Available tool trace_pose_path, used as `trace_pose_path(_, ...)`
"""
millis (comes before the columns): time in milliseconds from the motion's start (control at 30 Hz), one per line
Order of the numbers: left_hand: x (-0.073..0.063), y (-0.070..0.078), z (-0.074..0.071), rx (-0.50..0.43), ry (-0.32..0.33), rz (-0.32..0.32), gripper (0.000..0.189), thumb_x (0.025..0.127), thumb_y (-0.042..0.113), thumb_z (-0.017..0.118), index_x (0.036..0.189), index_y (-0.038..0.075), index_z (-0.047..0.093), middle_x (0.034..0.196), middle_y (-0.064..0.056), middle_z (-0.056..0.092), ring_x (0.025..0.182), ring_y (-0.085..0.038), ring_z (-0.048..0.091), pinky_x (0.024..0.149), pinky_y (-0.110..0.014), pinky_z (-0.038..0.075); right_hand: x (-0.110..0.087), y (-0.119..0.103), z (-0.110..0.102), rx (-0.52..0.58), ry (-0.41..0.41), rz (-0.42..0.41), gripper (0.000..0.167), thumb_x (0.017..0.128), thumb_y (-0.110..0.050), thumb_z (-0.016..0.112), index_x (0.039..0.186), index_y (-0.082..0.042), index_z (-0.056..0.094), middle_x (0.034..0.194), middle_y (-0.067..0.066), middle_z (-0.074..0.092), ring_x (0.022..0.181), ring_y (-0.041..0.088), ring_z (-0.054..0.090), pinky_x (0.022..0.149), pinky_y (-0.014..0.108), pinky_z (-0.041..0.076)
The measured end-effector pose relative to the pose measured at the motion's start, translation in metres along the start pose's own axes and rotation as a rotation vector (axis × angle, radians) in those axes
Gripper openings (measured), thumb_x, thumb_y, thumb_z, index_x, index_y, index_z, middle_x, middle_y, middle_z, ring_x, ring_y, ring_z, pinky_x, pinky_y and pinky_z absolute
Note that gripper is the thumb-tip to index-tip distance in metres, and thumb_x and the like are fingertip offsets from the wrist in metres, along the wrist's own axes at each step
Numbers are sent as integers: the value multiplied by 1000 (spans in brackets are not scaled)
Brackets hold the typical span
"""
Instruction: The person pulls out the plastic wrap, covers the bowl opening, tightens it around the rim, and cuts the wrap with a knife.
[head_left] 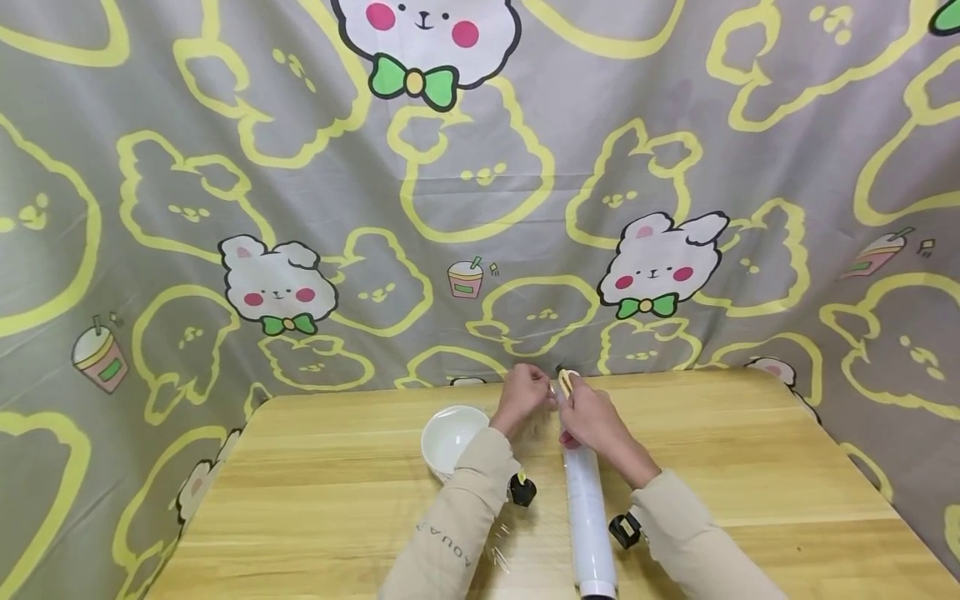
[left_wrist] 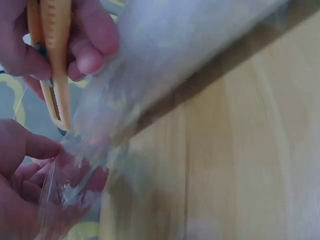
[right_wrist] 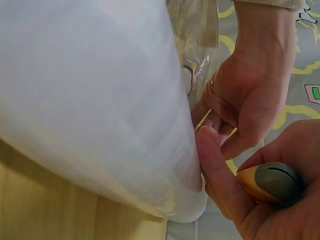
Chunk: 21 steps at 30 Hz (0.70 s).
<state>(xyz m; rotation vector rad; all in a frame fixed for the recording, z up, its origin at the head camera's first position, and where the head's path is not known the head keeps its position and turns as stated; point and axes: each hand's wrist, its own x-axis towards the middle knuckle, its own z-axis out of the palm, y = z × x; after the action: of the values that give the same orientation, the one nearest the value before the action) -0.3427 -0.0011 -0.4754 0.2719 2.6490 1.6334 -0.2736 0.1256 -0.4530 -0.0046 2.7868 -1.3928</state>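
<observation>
A roll of clear plastic wrap (head_left: 588, 517) lies lengthwise on the table. Over its far end, my right hand (head_left: 596, 421) grips a yellow-orange utility knife (left_wrist: 57, 65); its grey butt end shows in the right wrist view. Just to the left, my left hand (head_left: 522, 393) pinches the loose edge of the film (left_wrist: 75, 175), which stretches from the roll. Both hands are close together, the knife's tip just above the left fingers in the left wrist view. Whether any blade sticks out, I cannot tell. Left of the hands stands a white bowl (head_left: 447, 437), partly hidden by the left sleeve.
The wooden table (head_left: 322, 492) ends at a grey curtain (head_left: 465, 225) with cartoon animals, which hangs behind and on both sides. Crinkled clear film (head_left: 498, 550) lies beside the left forearm. Black devices (head_left: 522, 490) are strapped at both wrists.
</observation>
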Motion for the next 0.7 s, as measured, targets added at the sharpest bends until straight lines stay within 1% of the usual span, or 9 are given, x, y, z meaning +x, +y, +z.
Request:
trace_pose_path(100,1,0,0,-18,9,-10,15,89,-4,59,92,-8,73,76,-15,75,69,-25,74,62,-21,55,-1,-2,0,-36,-2,-6,62,100,-4,42,156,11,22,69,9,66,47,19,66,46,30,56)
trace_pose_path(167,1,0,1,-44,-3,-23,15,91,-3,59,92,-8,73,77,-15,75,70,-25,75,66,-22,57,-3,-1,0,-65,0,-1,61,101,-6,42,156,12,21,64,8,65,47,18,66,46,29,56)
trace_pose_path(233,1,1,1,-45,-11,-18,16,92,1,60,92,-7,74,79,-15,76,72,-24,76,71,-23,58,-4,-1,0,-93,9,0,60,103,-7,42,156,12,22,60,7,65,47,18,66,46,28,55)
trace_pose_path(367,1,1,2,-137,-32,-59,15,93,0,61,94,-9,73,82,-19,75,77,-28,76,75,-26,60,-8,0,-1,-136,19,-9,59,104,-8,43,156,12,23,57,5,62,45,17,64,47,29,52)
trace_pose_path(467,0,-1,3,-226,-43,-110,14,91,-5,60,97,-12,71,85,-26,74,81,-35,76,72,-28,61,-9,-1,1,-164,20,-25,58,104,-8,42,154,14,25,58,6,61,42,15,61,47,30,50)
trace_pose_path(600,0,-1,4,-319,-64,-135,16,93,-8,56,99,-17,67,88,-33,71,85,-42,74,72,-31,62,-11,-1,2,-189,34,-31,58,103,-9,43,154,14,27,62,8,62,40,13,59,46,30,49)
trace_pose_path(700,1,1,5,-402,-83,-157,18,94,-11,52,102,-22,64,90,-38,69,88,-47,73,74,-37,62,-13,0,1,-181,38,-31,58,102,-8,44,154,13,28,66,10,62,42,14,60,46,31,50)
